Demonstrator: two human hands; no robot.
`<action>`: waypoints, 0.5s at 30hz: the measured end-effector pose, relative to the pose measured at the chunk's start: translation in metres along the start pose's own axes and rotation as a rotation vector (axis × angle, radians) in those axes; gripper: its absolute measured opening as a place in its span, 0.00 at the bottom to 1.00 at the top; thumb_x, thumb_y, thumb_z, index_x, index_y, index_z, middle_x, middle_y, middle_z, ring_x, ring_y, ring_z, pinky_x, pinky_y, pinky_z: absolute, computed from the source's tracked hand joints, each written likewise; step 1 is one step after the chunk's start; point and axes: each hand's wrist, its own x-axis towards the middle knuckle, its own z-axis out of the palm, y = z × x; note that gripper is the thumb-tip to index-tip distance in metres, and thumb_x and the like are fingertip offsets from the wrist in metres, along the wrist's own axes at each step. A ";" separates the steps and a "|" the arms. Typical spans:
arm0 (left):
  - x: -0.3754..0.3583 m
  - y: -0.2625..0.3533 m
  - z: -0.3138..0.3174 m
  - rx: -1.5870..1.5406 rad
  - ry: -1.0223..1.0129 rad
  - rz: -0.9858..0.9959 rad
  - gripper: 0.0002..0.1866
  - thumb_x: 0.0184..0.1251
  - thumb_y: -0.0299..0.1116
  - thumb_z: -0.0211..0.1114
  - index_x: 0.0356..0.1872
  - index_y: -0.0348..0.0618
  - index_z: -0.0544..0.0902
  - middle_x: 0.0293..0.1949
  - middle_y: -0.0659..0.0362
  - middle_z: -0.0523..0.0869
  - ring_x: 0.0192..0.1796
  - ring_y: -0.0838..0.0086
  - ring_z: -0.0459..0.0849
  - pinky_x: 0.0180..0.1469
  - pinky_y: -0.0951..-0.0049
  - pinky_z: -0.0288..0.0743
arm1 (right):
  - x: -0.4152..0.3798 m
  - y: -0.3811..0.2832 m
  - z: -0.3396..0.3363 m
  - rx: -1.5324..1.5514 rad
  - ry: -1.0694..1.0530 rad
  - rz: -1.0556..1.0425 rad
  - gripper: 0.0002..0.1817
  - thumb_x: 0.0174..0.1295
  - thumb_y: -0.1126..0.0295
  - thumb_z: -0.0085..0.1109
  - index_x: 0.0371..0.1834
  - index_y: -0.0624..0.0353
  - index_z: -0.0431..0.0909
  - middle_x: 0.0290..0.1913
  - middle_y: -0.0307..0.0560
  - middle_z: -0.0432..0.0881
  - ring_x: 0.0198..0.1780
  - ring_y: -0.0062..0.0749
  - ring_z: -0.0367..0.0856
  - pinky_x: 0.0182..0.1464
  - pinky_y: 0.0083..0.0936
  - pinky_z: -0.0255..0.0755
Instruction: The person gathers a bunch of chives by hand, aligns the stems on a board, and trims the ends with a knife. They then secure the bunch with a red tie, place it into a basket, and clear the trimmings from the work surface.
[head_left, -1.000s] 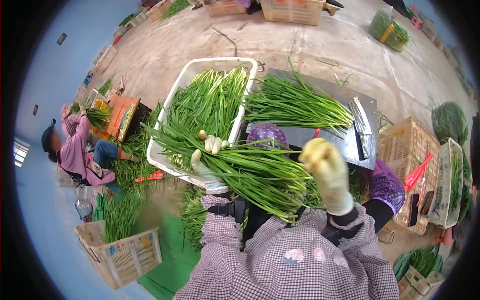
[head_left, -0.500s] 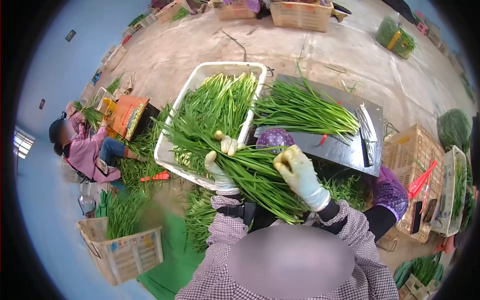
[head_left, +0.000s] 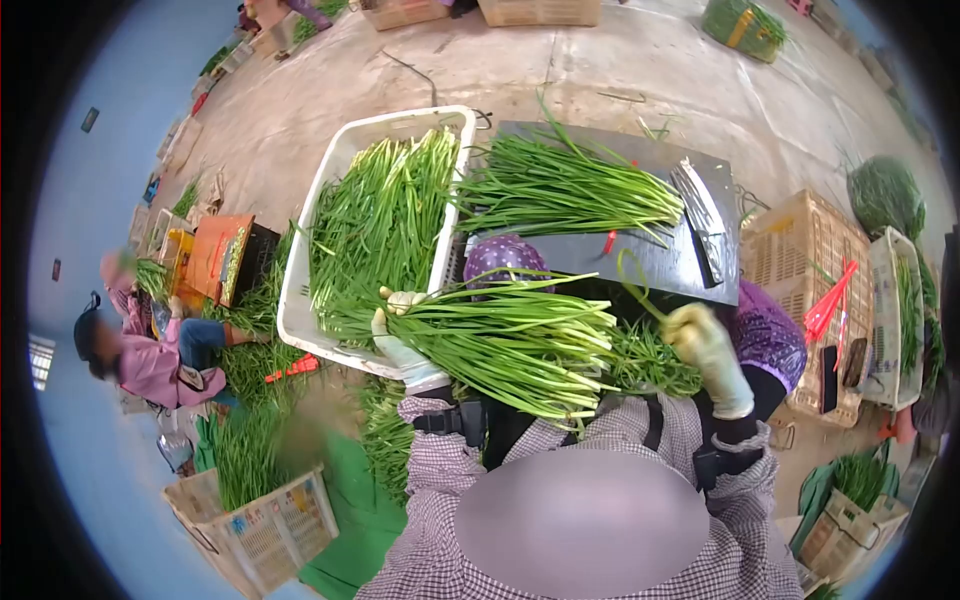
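Observation:
My left hand (head_left: 400,345), in a pale glove, is closed around the leafy end of a bunch of green chives (head_left: 510,335). The bunch lies across my lap, its pale cut ends fanned toward the right. Off to the right of it, my gloved right hand (head_left: 700,345) is pinched on a thin curled chive leaf (head_left: 632,280) that loops upward. More chives (head_left: 385,210) fill a white crate (head_left: 290,300) beyond my left hand. Another pile of chives (head_left: 570,190) rests on a dark board (head_left: 650,260), beside a knife (head_left: 708,240) whose blade looks whitish.
Loose green leaves (head_left: 655,360) lie below the board. Tan crates (head_left: 800,250) with red strips (head_left: 830,305) stand at right. To the left sits a person in a pink top (head_left: 160,355) near an orange board (head_left: 220,255). A crate of chives (head_left: 250,530) stands lower left.
My right hand has moved right, away from the bunch, with a thin leaf in its fingers. The bunch's pale ends now show more plainly. The whole view has shifted slightly.

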 end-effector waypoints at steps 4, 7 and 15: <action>0.003 -0.011 0.001 0.048 -0.047 -0.036 0.14 0.74 0.36 0.59 0.55 0.45 0.84 0.34 0.67 0.80 0.39 0.77 0.78 0.54 0.68 0.74 | 0.007 0.035 0.048 0.007 -0.391 -0.014 0.23 0.73 0.67 0.59 0.69 0.63 0.79 0.60 0.48 0.85 0.61 0.30 0.81 0.65 0.28 0.74; -0.003 -0.023 0.025 0.105 -0.153 -0.058 0.15 0.74 0.37 0.60 0.55 0.45 0.83 0.34 0.67 0.80 0.38 0.77 0.78 0.54 0.68 0.74 | 0.026 0.023 0.099 0.515 -0.345 0.014 0.22 0.72 0.70 0.63 0.66 0.67 0.80 0.63 0.47 0.87 0.63 0.32 0.83 0.68 0.29 0.74; -0.008 -0.018 0.029 0.217 -0.109 0.053 0.14 0.76 0.37 0.58 0.56 0.45 0.82 0.32 0.66 0.79 0.37 0.76 0.78 0.52 0.69 0.74 | 0.021 0.003 0.114 0.888 -0.089 0.212 0.18 0.76 0.67 0.61 0.64 0.62 0.81 0.55 0.41 0.88 0.55 0.28 0.85 0.63 0.29 0.79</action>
